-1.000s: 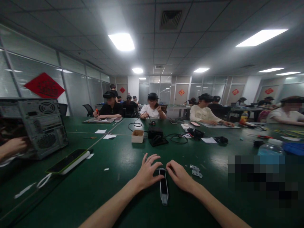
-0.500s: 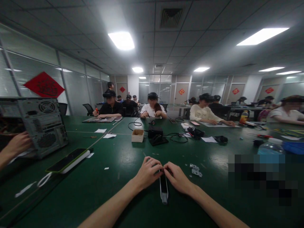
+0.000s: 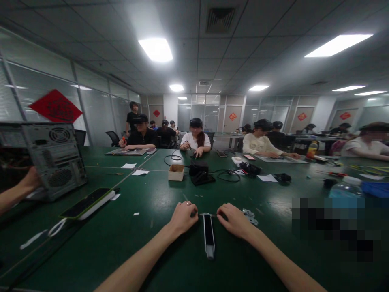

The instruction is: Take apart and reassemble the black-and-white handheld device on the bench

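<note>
A long narrow device [image 3: 208,234] with a dark face, a pale rim and a grey lower end lies on the green table between my hands. My left hand [image 3: 183,218] is beside its top end, fingers curled and thumb and fingertips close together. On the other side my right hand [image 3: 234,220] is curled the same way, its fingertips near the top right corner. Small thin bits show at the top end near both sets of fingertips. What either hand pinches, if anything, is too small to make out. Small grey metal plates [image 3: 251,217] lie just behind my right hand.
An open cardboard box [image 3: 176,173] and a black device [image 3: 199,170] with cables stand ahead. At left are a computer case [image 3: 56,160], another person's hand [image 3: 28,181] and a phone [image 3: 86,202] on a white bar. A large bottle [image 3: 346,187] is at right.
My hands have moved apart from the device's top end, left hand to the left and right hand to the right, uncovering that end. The device stays nearly in place.
</note>
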A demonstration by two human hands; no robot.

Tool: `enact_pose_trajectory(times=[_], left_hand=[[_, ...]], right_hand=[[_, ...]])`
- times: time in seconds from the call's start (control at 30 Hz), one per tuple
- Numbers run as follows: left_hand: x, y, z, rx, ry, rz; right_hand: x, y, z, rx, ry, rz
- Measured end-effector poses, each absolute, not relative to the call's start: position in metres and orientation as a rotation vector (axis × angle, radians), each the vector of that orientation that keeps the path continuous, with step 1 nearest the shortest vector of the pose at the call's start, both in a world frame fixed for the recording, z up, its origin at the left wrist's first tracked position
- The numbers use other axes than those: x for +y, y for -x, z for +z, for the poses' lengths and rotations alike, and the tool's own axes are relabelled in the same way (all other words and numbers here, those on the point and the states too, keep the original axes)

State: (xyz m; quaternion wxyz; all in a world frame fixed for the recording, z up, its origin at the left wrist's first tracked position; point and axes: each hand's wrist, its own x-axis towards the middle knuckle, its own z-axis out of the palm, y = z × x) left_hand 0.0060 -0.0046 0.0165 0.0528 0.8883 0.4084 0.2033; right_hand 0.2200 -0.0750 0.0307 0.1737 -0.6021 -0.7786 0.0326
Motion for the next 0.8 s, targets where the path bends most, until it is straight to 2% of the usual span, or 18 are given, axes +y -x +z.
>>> enact_pose_trajectory(times=[0.8], left_hand=[[-0.0074,-0.0056,0.0206,1.127,-2.576,0.580]], right_hand=[[-0.0774,-0.2184,0.0328,-2.262,1.684,0.141]])
